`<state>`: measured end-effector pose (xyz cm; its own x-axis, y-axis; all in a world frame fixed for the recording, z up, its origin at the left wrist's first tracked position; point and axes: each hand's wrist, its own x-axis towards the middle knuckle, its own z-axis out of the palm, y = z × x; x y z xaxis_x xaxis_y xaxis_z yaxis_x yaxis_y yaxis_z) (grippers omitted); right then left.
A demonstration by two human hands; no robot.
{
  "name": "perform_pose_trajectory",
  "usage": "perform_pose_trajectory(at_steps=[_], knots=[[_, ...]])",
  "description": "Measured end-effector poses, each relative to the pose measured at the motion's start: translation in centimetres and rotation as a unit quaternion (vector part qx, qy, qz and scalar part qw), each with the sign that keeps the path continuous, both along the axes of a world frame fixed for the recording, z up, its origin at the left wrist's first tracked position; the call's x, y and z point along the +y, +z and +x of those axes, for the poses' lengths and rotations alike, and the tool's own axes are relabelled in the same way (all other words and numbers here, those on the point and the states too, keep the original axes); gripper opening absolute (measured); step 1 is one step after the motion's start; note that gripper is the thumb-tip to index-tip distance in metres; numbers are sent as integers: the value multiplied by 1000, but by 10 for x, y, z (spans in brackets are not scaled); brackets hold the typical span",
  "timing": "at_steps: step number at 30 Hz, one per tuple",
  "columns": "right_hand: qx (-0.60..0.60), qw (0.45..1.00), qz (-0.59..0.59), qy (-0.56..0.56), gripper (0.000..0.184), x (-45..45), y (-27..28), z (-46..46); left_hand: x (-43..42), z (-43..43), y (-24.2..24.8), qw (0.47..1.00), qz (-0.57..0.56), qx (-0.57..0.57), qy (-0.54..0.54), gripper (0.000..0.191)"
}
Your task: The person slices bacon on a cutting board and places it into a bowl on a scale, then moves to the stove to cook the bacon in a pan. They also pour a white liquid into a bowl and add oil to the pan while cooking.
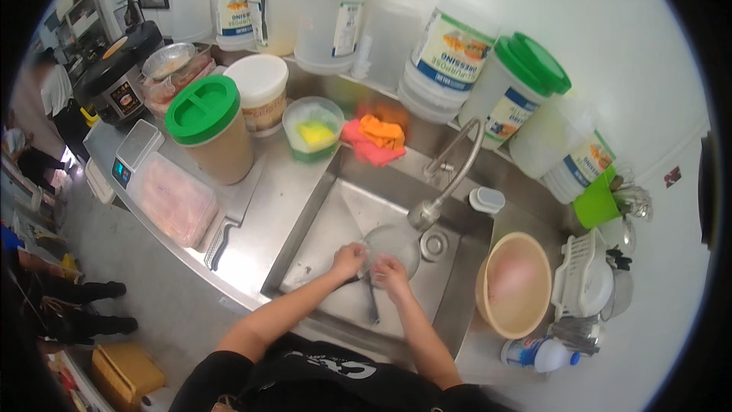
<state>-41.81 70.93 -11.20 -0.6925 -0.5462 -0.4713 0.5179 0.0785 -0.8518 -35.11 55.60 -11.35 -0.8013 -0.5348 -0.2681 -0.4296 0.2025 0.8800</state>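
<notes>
My left hand point(347, 261) is over the near left rim of a round, greyish pan or bowl point(394, 243) in the stainless steel sink point(323, 212). Its fingers are curled, and whether they hold anything is unclear. Close by, my right hand point(391, 276) is bent over the same vessel's near side, blurred at the fingertips. A dark handle point(373, 303) sticks out towards me between my forearms; what it belongs to is partly hidden. Above the vessel hangs the spray head of a flexible faucet point(424, 216). The drain point(434, 245) lies just right of it.
Left of the sink are a large knife point(223, 243), a plastic box of pale pink food point(174, 197) and a green-lidded container point(209, 131). A bowl with a yellow sponge point(313, 129) and cloths point(377, 137) sit behind. A beige basin point(514, 286) and bottle point(537, 353) stand right.
</notes>
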Motion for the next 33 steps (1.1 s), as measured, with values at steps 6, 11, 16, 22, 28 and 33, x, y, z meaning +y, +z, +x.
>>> perform_pose_trajectory(at_steps=[6, 11, 16, 22, 28, 33], knots=[[465, 862, 197, -41, 28, -15, 55, -133, 15, -10, 66, 972, 72, 168, -150, 22], [512, 847, 139, -21, 35, -8, 46, -245, -7, 28, 86, 903, -314, -92, -277, 30], [432, 897, 94, -10, 30, 4, 44, -275, -13, 85, 69, 910, -289, -135, -266, 31], [804, 534, 249, -80, 29, -36, 90, -241, -14, 91, 69, 935, -275, -105, -197, 44], [833, 549, 9, -67, 28, -160, 129, -59, -3, 157, 92, 864, -479, 147, -39, 49], [827, 547, -132, 21, 27, -216, 138, 138, -4, 306, 86, 897, -436, 61, 48, 63]])
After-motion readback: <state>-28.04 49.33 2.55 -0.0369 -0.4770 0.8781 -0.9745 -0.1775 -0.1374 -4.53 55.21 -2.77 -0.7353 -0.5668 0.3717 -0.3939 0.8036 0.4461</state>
